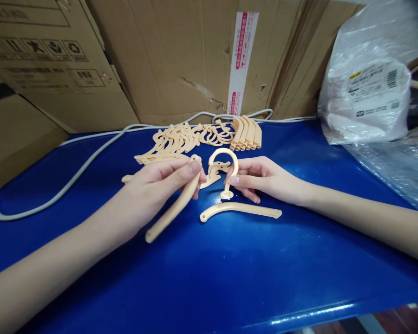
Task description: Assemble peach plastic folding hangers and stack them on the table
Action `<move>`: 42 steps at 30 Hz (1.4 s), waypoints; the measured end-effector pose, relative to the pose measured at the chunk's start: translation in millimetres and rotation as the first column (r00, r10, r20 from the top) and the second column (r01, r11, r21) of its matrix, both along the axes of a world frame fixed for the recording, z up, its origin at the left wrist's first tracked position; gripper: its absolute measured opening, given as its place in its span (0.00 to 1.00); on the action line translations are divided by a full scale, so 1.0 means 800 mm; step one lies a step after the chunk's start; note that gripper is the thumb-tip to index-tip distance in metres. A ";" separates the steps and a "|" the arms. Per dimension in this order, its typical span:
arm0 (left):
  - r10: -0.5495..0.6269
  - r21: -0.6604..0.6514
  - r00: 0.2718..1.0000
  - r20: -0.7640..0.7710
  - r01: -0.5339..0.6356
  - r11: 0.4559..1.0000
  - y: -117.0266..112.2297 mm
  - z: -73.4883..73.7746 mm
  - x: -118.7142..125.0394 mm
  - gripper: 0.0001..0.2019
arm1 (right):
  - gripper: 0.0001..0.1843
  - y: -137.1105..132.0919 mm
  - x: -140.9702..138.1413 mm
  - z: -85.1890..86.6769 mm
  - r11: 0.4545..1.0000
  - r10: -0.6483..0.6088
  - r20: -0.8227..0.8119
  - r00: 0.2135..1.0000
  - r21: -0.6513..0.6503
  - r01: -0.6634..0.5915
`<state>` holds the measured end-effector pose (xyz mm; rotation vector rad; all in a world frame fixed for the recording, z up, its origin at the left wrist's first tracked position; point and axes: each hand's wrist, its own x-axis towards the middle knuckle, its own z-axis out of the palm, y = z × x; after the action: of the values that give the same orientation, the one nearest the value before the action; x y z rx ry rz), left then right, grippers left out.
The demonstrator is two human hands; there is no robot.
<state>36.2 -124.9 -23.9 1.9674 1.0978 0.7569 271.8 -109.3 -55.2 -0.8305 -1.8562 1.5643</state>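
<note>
My left hand (160, 183) is closed around a long curved peach plastic arm piece (170, 211) that slants down toward me. My right hand (261, 178) pinches a peach plastic hook piece (227, 171), its loop upward and its round foot just above the table. Between the two hands lies a small peach bracket piece (214, 172). Another curved arm piece (242, 211) lies flat on the blue table (230, 269) just below my right hand.
A row of several more peach plastic parts (202, 135) lies behind the hands. A white cable (73, 178) runs along the table's back and left. Cardboard boxes (181, 55) stand behind. Clear plastic bags (369, 93) sit at the right.
</note>
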 end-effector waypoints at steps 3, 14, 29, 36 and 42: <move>-0.005 0.221 0.976 -0.220 0.055 0.974 -0.007 -0.004 -0.001 0.22 | 0.17 0.002 -0.001 0.001 1.000 -0.008 -0.008 1.000 -0.027 0.008; 0.181 0.651 0.832 -0.524 0.255 0.715 -0.021 -0.035 -0.010 0.16 | 0.16 0.004 -0.007 0.001 0.993 -0.082 -0.089 0.993 -0.086 0.074; 0.099 0.647 0.855 -0.509 0.305 0.699 -0.025 -0.039 -0.004 0.10 | 0.23 0.009 -0.003 -0.004 0.968 -0.181 -0.172 0.968 -0.205 0.144; 0.109 0.668 0.806 -0.583 0.398 0.629 -0.021 -0.034 0.002 0.18 | 0.20 0.011 0.000 -0.004 0.946 -0.240 -0.203 0.949 -0.267 0.182; 0.105 0.680 0.828 -0.551 0.372 0.632 -0.017 -0.035 0.003 0.20 | 0.18 0.012 0.000 -0.002 0.944 -0.243 -0.246 0.938 -0.281 0.171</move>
<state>38.5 -138.6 -51.8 3.1392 0.9713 0.6320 271.4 -99.8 -57.0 -0.8394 -1.3412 1.7062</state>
